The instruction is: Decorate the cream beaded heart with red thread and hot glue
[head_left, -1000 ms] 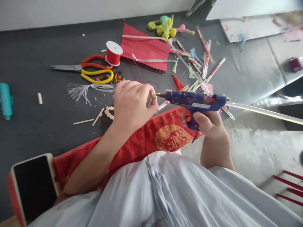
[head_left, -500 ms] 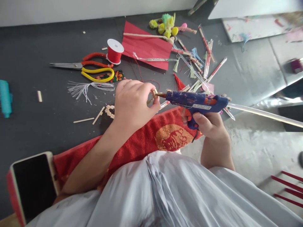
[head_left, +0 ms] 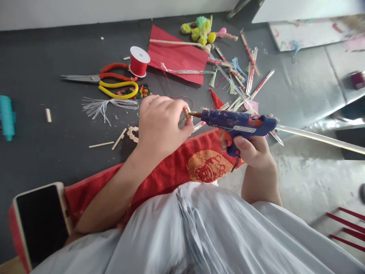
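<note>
Between the thumb and finger of my left hand (head_left: pixel 165 123) is a small pale wooden piece (head_left: pixel 187 112), mostly hidden by the fingertips. My right hand (head_left: pixel 253 150) is wrapped round the handle of a blue hot glue gun (head_left: pixel 239 123), fingers at its orange trigger. The gun's metal nozzle points left and meets the wooden piece, or nearly so. A long clear glue stick (head_left: pixel 319 137) sticks out of the gun's back. Under both hands lies a red towel (head_left: pixel 171 163) with a gold patch. Just left of my left hand is a beaded loop (head_left: pixel 132 134).
Scissors (head_left: pixel 114 80), a red thread spool (head_left: pixel 138 62) and a white tassel (head_left: pixel 108 106) lie left of centre. Behind are red paper (head_left: pixel 178 57) and yellow-green pompoms (head_left: pixel 202 30). Wrapped sticks (head_left: pixel 251 72) lie right. A phone (head_left: pixel 42 224) and a teal tool (head_left: pixel 6 118) are at left.
Both hands keep nearly the same pose, the nozzle still at the wooden piece. The whole view has shifted very slightly.
</note>
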Demonstrator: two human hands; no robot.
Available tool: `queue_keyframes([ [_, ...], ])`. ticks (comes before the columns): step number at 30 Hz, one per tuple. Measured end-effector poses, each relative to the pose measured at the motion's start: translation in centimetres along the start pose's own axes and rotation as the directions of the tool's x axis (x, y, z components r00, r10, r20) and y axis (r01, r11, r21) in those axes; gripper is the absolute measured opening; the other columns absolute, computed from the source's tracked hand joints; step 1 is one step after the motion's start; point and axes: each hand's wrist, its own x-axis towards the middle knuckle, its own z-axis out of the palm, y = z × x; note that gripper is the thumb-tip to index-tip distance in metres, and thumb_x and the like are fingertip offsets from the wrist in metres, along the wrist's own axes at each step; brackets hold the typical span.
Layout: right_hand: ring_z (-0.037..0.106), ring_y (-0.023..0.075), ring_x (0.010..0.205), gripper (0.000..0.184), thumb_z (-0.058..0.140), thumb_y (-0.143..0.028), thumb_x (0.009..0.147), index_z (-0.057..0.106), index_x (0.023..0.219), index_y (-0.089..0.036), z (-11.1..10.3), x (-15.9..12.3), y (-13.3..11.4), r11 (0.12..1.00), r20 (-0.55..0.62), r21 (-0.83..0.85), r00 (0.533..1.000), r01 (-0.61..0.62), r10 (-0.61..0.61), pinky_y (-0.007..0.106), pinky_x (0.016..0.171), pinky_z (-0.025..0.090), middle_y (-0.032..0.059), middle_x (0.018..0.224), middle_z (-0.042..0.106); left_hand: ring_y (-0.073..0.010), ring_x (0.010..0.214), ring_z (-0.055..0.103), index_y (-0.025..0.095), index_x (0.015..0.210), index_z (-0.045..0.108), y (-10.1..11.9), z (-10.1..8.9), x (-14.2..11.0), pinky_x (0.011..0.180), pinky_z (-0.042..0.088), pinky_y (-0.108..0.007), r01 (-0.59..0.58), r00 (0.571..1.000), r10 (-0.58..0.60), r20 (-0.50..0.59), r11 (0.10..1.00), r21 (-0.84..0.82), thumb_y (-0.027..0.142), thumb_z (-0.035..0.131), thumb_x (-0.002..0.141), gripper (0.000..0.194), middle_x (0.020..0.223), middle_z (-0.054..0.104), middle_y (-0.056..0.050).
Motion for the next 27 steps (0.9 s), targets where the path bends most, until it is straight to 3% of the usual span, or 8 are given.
queue_keyframes([
  [6,0.055,0.0161,0.046,0.044,0.062,-0.062,0.092,0.064,0.075,-0.021,0.33,0.08,-0.30,0.999,-0.041,0.049,0.999,-0.006,0.008,0.031,0.041,0.043,0.0042,0.060,0.064,-0.0274,0.105,0.069,0.027,0.090,0.067,-0.09,0.21,-0.17,0.110,0.044,-0.049,-0.026,0.999,0.026,-0.033,1.000,0.002,0.023,0.061,0.087,0.007,0.092,0.075,-0.003],
  [12,0.060,0.0174,0.053,0.046,0.058,-0.059,0.096,0.066,0.072,-0.020,0.21,0.06,0.04,1.000,-0.005,-0.004,1.000,0.005,-0.005,0.032,0.049,0.047,0.0049,0.062,0.066,-0.0278,0.107,0.069,0.029,0.093,0.068,0.01,0.03,-0.35,0.112,0.043,-0.050,-0.050,0.998,0.050,-0.048,0.999,0.008,0.025,0.059,0.090,0.010,0.095,0.077,-0.003],
  [17,0.058,0.0172,0.048,0.044,0.060,-0.061,0.094,0.064,0.075,-0.021,0.37,-0.17,0.16,0.998,-0.057,0.058,0.998,-0.029,0.033,0.032,0.043,0.043,0.0042,0.060,0.065,-0.0284,0.109,0.068,0.031,0.093,0.068,0.06,-0.01,-0.41,0.115,0.041,-0.052,-0.049,0.997,0.049,-0.058,0.999,0.001,0.021,0.059,0.089,0.015,0.095,0.077,-0.003],
  [27,0.058,0.0162,0.049,0.041,0.061,-0.054,0.096,0.065,0.073,-0.020,0.43,0.10,-0.11,0.998,-0.036,0.059,0.999,0.029,-0.027,0.030,0.045,0.045,0.0041,0.061,0.065,-0.0292,0.111,0.068,0.030,0.096,0.070,0.17,-0.14,-0.41,0.117,0.041,-0.055,-0.052,0.998,0.052,-0.038,0.999,0.008,0.022,0.059,0.089,0.015,0.097,0.077,-0.004],
])
